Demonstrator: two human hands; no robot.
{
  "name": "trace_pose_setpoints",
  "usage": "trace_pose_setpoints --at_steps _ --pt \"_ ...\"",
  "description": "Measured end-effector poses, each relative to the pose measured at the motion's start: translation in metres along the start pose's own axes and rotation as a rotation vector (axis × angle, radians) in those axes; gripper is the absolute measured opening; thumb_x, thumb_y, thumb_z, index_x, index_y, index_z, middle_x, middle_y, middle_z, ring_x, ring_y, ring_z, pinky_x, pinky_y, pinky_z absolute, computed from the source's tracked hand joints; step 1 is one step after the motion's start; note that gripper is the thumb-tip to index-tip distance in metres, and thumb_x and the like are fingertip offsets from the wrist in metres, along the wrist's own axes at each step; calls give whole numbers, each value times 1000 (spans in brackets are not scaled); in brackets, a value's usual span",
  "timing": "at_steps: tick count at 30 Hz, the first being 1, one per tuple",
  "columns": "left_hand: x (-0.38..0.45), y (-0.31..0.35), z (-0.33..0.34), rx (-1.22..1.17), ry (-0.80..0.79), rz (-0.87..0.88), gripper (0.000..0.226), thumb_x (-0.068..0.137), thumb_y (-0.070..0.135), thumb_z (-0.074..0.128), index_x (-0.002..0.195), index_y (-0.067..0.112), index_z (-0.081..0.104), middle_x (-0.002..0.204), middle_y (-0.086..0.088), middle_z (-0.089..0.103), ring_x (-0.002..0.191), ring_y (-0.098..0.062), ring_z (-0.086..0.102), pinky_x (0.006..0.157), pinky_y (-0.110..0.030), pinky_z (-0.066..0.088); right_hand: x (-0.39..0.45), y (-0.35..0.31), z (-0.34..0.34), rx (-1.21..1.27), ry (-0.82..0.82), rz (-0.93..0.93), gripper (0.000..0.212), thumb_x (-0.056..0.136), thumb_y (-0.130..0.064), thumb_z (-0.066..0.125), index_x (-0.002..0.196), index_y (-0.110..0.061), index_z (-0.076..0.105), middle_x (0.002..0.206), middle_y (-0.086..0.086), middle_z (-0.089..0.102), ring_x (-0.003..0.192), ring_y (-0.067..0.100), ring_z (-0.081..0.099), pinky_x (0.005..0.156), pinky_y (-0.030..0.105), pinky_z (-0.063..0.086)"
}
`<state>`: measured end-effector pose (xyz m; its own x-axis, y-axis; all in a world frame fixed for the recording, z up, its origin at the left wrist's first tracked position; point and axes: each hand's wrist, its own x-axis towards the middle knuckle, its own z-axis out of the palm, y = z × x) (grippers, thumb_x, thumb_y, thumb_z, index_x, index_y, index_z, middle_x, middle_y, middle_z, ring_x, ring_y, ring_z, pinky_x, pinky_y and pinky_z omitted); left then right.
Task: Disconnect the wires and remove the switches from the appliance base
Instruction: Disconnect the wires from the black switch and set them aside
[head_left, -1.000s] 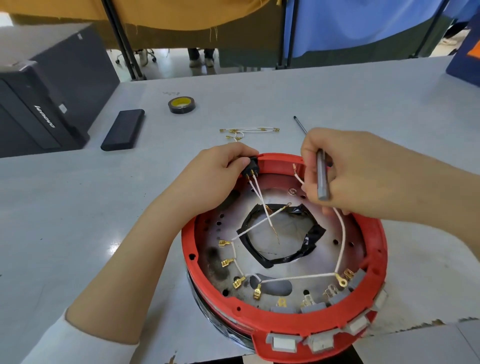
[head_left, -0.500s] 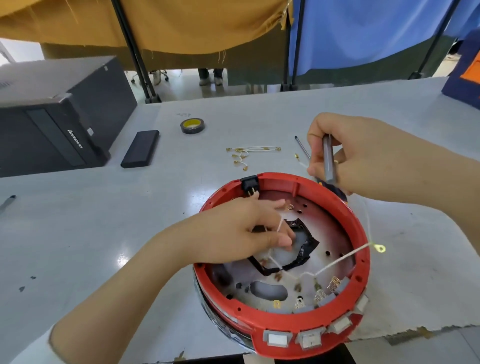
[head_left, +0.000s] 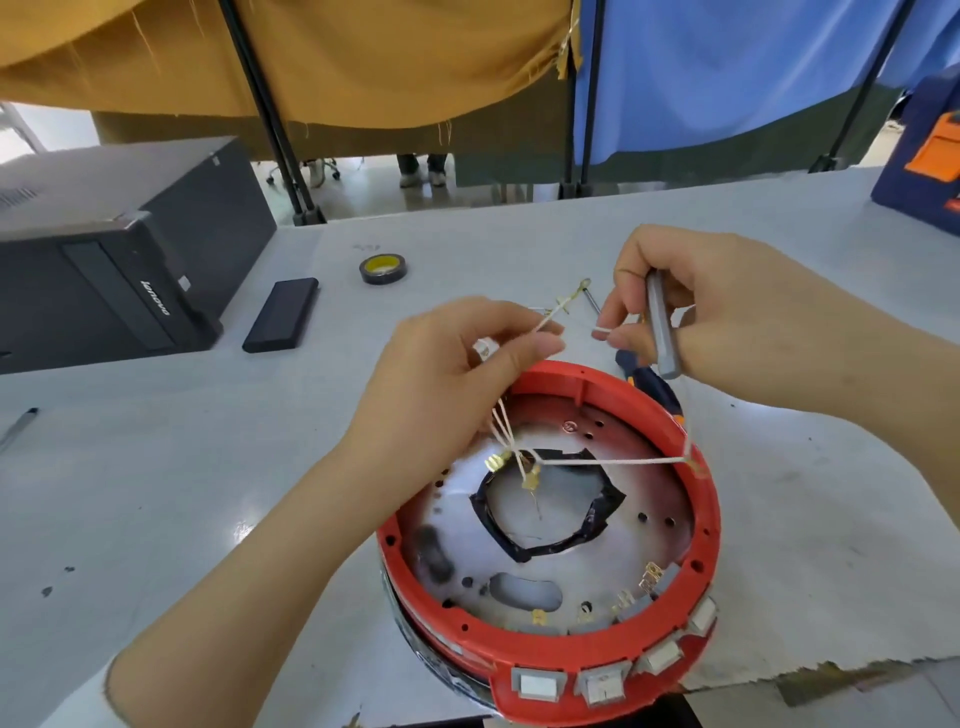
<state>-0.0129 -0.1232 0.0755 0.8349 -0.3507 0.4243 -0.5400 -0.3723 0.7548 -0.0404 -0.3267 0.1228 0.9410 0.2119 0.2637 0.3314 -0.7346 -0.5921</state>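
Red appliance base (head_left: 550, 670), round, open side up, sits on the grey table (head_left: 156, 467) at frame centre, with grey switches (head_left: 597, 688) in its rim at about 6 o'clock. Left hand (head_left: 447, 374), over the rim at 11 o'clock, pinches a bundle of white wires (head_left: 506, 436) (brass terminals dangling inside the base). Right hand (head_left: 696, 317), at 1 o'clock, grips a grey tool handle (head_left: 662, 327) and pinches one wire end; black tape roll (head_left: 383, 269) and computer case (head_left: 114, 249) lie well apart at 10 o'clock.

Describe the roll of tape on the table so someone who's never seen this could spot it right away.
Start at the black computer case at the table's far left. Right of it lies a flat black bar, and just beyond that sits the tape roll. It is the only small ring there, black outside and yellow inside.
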Motion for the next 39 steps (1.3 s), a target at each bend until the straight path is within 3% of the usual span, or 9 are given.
trace_pose_setpoints --at_steps 5,9,13,19,23,25,28,34,39 --pt "16 3 -14 228 60 157 15 85 45 61 99 47 67 107 23 61 59 9 54 64 -31 53 11 -16 6 25 13 -123 40 82 -4 70 66 -33 46 81 -10 67 75 -5 62 60 6 46" --pt "30 1 -30 340 14 91 23 85 48 60 96 33 73 87 16 65 48 -4 57 61 -37 52 33 -18 12 -4 135 -175 40 81 -9 72 69 -33 42 80 -11 65 77 -5 62 63 3 45" --pt "53 -13 -39 532 -19 25 19 90 44 58 92 30 71 89 12 64 55 0 51 61 -28 44 64 -17 18 -143 135 -282 44 81 -10 71 73 -36 36 101 0 64 74 8 60 66 24 53" --pt "88 -47 -39 590 -68 -94 14 89 46 60 83 35 65 72 15 57 50 -2 51 48 -22 36 109 -1 41 -458 59 -363 28 84 -10 62 74 -30 44 64 -11 51 60 4 45 50 24 33" --pt "107 -79 -26 437 -73 -167 19 88 43 63 70 42 57 62 20 59 43 3 54 47 -21 39 138 27 58 -288 12 -237 37 83 -2 59 66 -31 43 76 -6 63 74 15 60 63 32 50" --pt "117 -96 -18 399 -93 -181 15 87 40 65 73 38 61 57 27 58 44 4 54 48 -22 40 152 44 66 -190 -29 -154 40 83 0 63 64 -31 45 75 -10 61 74 8 62 63 23 49" --pt "133 -120 -6 350 -101 -188 11 87 35 66 97 32 67 78 19 63 59 3 56 58 -25 47 173 70 79 -144 -82 -42 38 83 -1 65 65 -30 47 73 -15 56 67 -3 58 53 7 38" --pt "142 -153 4 363 -49 -279 37 91 28 61 127 25 54 117 3 59 86 -10 51 79 -24 40 200 119 95 -81 -112 139 36 79 8 57 67 -24 47 90 8 67 89 22 68 61 22 46" --pt "111 -166 13 391 -210 -146 64 84 56 60 139 28 43 143 1 38 132 -17 31 108 -28 26 208 135 103 -147 -88 128 37 78 6 58 66 -28 49 82 -3 62 89 22 64 77 33 52"
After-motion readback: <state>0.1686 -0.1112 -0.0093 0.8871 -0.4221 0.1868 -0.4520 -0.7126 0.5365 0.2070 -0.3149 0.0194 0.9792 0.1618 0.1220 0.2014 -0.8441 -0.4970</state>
